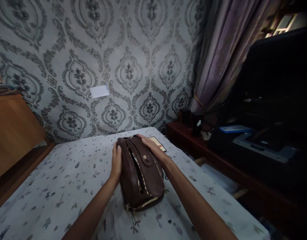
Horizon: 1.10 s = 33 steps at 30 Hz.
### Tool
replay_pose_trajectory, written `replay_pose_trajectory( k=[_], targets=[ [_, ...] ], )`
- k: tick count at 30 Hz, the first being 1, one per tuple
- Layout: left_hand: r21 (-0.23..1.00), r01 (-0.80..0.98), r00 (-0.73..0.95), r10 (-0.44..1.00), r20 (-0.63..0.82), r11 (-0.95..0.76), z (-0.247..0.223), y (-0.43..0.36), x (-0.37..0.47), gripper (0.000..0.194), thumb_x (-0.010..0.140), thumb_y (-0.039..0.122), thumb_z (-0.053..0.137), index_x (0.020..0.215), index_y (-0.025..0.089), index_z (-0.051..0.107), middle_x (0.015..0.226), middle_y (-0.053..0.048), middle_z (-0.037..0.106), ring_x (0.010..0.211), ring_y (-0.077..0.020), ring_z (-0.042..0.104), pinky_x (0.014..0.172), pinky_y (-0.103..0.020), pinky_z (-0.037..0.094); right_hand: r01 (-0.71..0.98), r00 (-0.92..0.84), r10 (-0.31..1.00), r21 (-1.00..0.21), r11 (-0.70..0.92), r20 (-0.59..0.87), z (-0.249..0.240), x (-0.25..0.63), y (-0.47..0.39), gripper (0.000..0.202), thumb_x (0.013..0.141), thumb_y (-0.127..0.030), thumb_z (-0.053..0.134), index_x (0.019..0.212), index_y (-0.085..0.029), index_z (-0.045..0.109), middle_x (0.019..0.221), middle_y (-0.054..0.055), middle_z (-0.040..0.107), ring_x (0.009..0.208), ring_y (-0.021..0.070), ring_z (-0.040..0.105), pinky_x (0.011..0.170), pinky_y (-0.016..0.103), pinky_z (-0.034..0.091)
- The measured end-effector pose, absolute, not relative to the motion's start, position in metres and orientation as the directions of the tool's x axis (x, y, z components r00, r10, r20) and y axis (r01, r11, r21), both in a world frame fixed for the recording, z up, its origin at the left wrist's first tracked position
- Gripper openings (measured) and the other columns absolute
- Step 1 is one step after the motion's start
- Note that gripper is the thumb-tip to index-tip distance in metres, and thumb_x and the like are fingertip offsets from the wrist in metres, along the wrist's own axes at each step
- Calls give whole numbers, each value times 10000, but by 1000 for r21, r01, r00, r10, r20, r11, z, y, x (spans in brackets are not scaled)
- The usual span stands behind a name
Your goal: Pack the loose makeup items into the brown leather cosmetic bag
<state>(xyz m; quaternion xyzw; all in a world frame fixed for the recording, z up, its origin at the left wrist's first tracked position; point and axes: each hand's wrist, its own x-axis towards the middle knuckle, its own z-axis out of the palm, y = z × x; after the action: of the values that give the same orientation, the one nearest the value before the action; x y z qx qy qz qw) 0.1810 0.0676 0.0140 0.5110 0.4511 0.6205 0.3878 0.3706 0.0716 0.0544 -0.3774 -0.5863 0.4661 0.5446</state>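
A dark brown leather handbag [140,173] with gold zips lies on a bed covered by a pale patterned sheet [68,180]. My left hand [116,160] presses flat against the bag's left side. My right hand [153,148] rests on the bag's top right, fingers reaching toward its far end. Both hands grip the bag between them. A phone [158,143] lies on the sheet just behind my right hand, partly hidden by it.
A wooden headboard [13,133] stands at the left. Patterned wallpaper with a white card [99,91] lies behind the bed. A dark wooden shelf [218,160] with small bottles and a blue-edged item runs along the right, under a purple curtain [223,56].
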Motion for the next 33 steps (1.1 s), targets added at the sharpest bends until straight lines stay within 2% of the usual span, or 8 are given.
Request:
replay_pose_trajectory(
  k=[4,9,15,19,22,25,29,33],
  targets=[
    [932,-63,-132,929,346,-356,9,74,182,510,914,576,454,1336,297,526,1502,-39,451,1431,-248,335,1222,-377,192,-21,-145,950,-961,277,277,54,369,85,545,732,-576,721,1201,-301,685,1413,16,565,1386,267,408,1199,448,180],
    [942,-64,-142,937,318,-330,12,75,180,447,905,524,509,1284,290,557,1466,-44,491,1411,-267,366,1209,-383,222,-5,-150,945,-956,293,291,56,368,83,502,753,-557,703,1193,-315,690,1403,4,574,1376,265,423,1196,445,188],
    [921,118,-115,916,384,-371,31,55,171,439,920,447,500,1304,232,488,1447,-92,463,1380,-227,386,1192,-383,232,-27,-74,956,-959,282,283,54,368,72,498,755,-593,663,1138,-279,713,1352,14,617,1331,260,465,1171,412,247],
    [720,389,35,791,611,-574,47,9,168,242,958,387,445,1091,212,548,1354,-115,465,1385,-235,353,1168,-436,267,-56,27,956,-954,293,292,49,370,40,507,775,-563,662,1182,-262,655,1326,27,619,1276,254,505,1125,423,322],
    [545,541,225,734,641,-641,55,-29,169,178,961,347,450,985,220,573,1461,-110,359,1443,-267,260,1171,-475,255,-50,100,946,-948,316,310,45,368,4,410,820,-523,641,1145,-274,607,1257,26,629,1218,236,540,1070,404,388],
    [471,603,297,730,616,-643,58,-49,174,168,943,356,491,984,219,580,1517,-114,300,1461,-300,215,1168,-521,246,18,186,913,-930,367,364,39,362,-27,332,850,-519,612,1065,-270,569,1162,27,636,1135,223,571,1024,382,422],
    [506,604,312,767,561,-616,60,-49,186,202,890,382,572,818,193,561,1520,-132,323,1461,-312,212,1169,-526,237,63,259,877,-913,403,405,31,355,-51,315,864,-532,588,1014,-260,535,1184,46,612,1182,233,543,1041,389,397],
    [682,495,219,837,502,-539,65,-38,193,221,840,326,607,680,197,527,1465,-90,436,1436,-289,286,1176,-498,237,83,230,892,-921,381,389,33,355,-59,304,867,-532,577,965,-244,571,1205,60,624,1304,265,459,1096,419,328]
  ],
)
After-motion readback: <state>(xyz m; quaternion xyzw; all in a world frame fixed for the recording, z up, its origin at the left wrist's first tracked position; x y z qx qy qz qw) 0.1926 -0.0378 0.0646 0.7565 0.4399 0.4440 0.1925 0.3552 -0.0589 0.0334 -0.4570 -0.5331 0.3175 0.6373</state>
